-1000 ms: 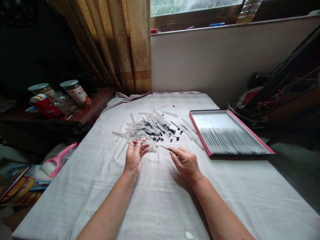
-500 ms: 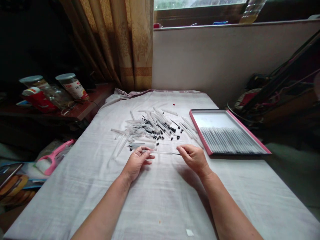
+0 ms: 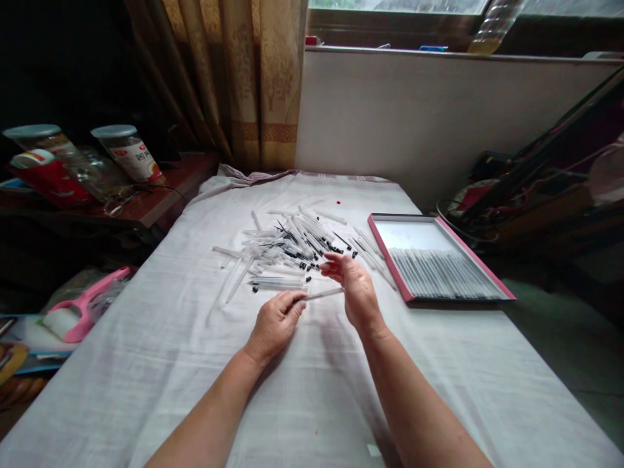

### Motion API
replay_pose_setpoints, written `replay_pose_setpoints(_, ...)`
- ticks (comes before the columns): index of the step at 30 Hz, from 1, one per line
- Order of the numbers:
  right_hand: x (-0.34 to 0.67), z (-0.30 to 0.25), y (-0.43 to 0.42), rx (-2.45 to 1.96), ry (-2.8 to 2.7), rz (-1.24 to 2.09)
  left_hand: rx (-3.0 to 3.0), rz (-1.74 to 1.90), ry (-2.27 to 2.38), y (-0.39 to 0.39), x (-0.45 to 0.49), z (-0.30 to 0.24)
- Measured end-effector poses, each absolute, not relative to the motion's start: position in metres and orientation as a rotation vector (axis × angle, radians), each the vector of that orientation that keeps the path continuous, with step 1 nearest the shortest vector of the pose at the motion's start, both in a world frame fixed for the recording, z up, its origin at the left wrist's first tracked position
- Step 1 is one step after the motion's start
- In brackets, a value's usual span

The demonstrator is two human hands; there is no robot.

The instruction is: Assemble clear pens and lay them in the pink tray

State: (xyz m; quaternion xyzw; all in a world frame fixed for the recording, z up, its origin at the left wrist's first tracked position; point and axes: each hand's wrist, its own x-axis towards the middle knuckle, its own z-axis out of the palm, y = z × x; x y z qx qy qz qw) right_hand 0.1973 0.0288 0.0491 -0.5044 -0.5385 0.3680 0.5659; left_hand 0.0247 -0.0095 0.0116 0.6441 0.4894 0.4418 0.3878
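My left hand (image 3: pixel 273 326) is closed on a thin clear pen (image 3: pixel 324 294), whose dark core shows along the barrel. It lies nearly level, pointing right. My right hand (image 3: pixel 359 296) is at the pen's far end, its fingers stretched out toward the pile and nothing visible in them. Whether its palm touches the pen end I cannot tell. Just beyond both hands lies a loose heap of clear pen barrels (image 3: pixel 238 281) and dark refills. Small black pen caps (image 3: pixel 354 255) are scattered along the heap's near and right sides.
A pink-edged box (image 3: pixel 396 270) at the right holds a row of pens (image 3: pixel 443 273). A white cloth (image 3: pixel 205 390) covers the table. On the left, a side table carries jars (image 3: pixel 129 156), and pink-handled scissors (image 3: pixel 88 302) lie below it.
The dark refill that stuck out at the pen's right end is now inside the barrel. My right hand has let go, moved left and spread its fingers. The view has shifted slightly.
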Motion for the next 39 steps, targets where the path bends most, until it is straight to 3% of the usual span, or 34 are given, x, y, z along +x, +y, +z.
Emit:
replay_pose_setpoints(2, 0.216, 0.042, 0.046, -1.205, -1.117, 0.874, 1.405, 1.174, 1.251, -0.005, 0.021, 0.011)
replay_pose_setpoints(6, 0.262, 0.018, 0.069, -1.551, -1.342, 0.517, 1.092, 1.222, 1.172, -0.001, 0.02, 0.015)
replay_pose_setpoints(12, 0.268, 0.004, 0.069, -1.894, -1.945, 0.146, 1.123, 1.187, 1.169, -0.003, 0.024, 0.017)
replay_pose_setpoints(17, 0.258, 0.015, 0.076, -2.019, -2.106, 0.112, 1.144, 1.161, 1.202, -0.002, 0.023, 0.01)
replay_pose_setpoints(21, 0.262, 0.015, 0.071, -1.825, -1.938, 0.291, 1.264, 1.147, 1.242, -0.002, 0.022, 0.002)
replay_pose_setpoints(28, 0.245, 0.007, 0.018, -1.367, -1.089, 1.129, 1.719, 1.083, 1.316, -0.008, 0.021, -0.004)
replay_pose_setpoints(39, 0.23, 0.011, -0.001, -1.234, -0.952, 1.306, 2.086, 1.043, 1.308, -0.011, 0.023, -0.001)
